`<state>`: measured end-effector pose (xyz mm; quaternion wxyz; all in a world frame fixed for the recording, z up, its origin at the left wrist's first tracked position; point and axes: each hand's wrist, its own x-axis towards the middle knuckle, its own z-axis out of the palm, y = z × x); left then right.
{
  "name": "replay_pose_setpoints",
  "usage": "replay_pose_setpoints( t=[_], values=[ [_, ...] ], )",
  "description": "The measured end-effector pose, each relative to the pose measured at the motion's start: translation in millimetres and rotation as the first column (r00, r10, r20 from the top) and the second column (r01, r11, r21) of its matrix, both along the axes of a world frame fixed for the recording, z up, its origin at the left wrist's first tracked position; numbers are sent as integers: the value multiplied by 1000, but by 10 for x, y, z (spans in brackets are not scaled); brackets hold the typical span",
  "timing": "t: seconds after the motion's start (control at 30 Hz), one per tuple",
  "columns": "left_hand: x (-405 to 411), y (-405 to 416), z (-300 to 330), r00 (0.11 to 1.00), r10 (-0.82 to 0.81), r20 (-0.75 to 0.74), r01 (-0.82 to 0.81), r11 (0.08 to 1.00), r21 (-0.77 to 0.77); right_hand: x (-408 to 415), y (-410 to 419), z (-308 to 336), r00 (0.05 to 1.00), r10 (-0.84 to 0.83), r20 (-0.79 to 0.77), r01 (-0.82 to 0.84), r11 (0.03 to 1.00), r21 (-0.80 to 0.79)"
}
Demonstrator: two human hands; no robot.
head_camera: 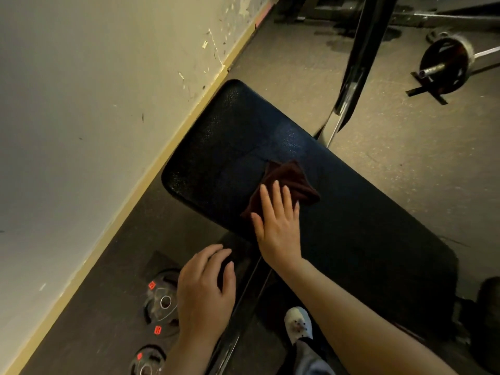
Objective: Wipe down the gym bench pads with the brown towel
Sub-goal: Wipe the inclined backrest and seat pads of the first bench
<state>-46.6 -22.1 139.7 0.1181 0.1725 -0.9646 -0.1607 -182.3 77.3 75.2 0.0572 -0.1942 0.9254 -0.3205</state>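
A person's right hand (278, 220) presses a crumpled brown towel (286, 185) flat against the black padded surface (230, 147) of a gym bench, seen from a head-worn camera looking down. The fingers (276, 192) lie straight and slightly spread over the near part of the cloth, which sits near the middle of the pad, closer to its left edge than its right, with the far folds of the towel showing beyond the fingertips. The pad's textured vinyl catches a faint sheen just past the towel, toward the rounded far corner that lies near the wall (94, 104).

The left hand (205, 290) hangs off the surface beside its near-left edge, fingers loosely curled and holding nothing, above the dark floor (102, 307). Two black weight plates (162, 304) with red markings lie on that floor beside the scuffed wall, partly hidden by the left hand and wrist. A foot in a pale shoe (299, 324) stands below the right forearm, beside a dark metal frame bar (243, 301) running under the bench. Beyond the far-right edge of the pad, a slanted black upright (357, 50) rises, and a loaded barbell (443, 66) rests on the speckled floor well apart from the bench.
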Motion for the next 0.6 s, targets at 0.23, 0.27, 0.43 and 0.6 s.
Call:
replay_pose_setpoints(
  t=[0.23, 0.27, 0.43, 0.6],
  values=[
    [-129, -5, 46, 999, -22, -25, 22, 1000, -12, -298, -270, 73, 784, 468, -408, -459, 879, 126],
    [-115, -8, 23, 1000, -18, -13, 18, 1000, -10, -279, -174, 25, 800, 462, -384, -449, 884, 129],
    [-159, 150, -88, 998, -58, 33, 60, 997, -41, -18, 598, -404, 957, 263, -123, -245, 959, 144],
    [-386, 502, -260, 955, -246, 168, 275, 945, -176, 102, 1556, -806, 957, -136, 255, 97, 982, 161]
  ],
)
